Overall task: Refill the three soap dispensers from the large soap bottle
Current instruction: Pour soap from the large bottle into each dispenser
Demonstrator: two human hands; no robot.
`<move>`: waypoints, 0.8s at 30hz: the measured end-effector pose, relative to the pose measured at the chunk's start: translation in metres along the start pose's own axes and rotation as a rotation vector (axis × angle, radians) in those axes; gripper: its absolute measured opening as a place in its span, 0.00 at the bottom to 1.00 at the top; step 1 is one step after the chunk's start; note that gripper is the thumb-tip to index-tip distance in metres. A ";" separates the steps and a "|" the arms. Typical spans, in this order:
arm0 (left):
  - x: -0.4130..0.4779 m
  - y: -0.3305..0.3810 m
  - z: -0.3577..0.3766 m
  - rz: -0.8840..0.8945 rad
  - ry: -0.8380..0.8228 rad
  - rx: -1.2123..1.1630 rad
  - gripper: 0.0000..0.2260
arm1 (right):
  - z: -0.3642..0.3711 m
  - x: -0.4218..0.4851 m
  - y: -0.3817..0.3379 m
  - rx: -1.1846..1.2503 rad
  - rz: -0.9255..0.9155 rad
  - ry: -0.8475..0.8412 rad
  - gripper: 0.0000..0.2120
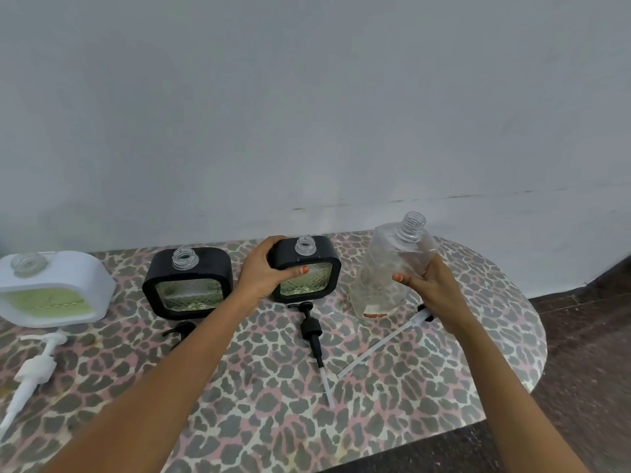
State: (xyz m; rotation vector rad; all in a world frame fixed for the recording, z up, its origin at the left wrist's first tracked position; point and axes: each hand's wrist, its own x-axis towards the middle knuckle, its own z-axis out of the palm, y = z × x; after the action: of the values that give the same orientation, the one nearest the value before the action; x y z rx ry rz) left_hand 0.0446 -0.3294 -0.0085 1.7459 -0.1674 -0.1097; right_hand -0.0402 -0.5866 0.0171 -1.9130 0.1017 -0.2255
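on the leopard-print tabletop (273, 404), far left, a white square plastic dispenser (51, 295) holding green soap stands uncapped, with its white pump (34, 367) lying in front. next stands a black-framed square glass dispenser (187, 285), its neck open. the left hand (263, 271) wraps thumb and fingers round the upper corner of a second black-framed dispenser (309, 274). the right hand (433, 288) curls round a large clear plastic bottle (392, 268), uncapped and slightly tilted, near the table's right end.
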 end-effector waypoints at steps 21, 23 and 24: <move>-0.026 0.018 -0.009 0.152 0.034 0.223 0.34 | -0.005 -0.034 -0.016 -0.041 0.066 0.188 0.39; -0.036 0.024 -0.014 0.195 0.067 0.213 0.32 | -0.006 -0.044 -0.021 -0.058 0.059 0.229 0.37; -0.040 0.026 -0.016 0.217 0.088 0.197 0.30 | -0.007 -0.049 -0.023 -0.056 0.059 0.251 0.35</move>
State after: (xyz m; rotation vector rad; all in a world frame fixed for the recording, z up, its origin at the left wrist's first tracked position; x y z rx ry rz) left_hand 0.0061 -0.3116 0.0191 1.9124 -0.3104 0.1458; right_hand -0.0901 -0.5758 0.0359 -1.9273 0.3351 -0.4261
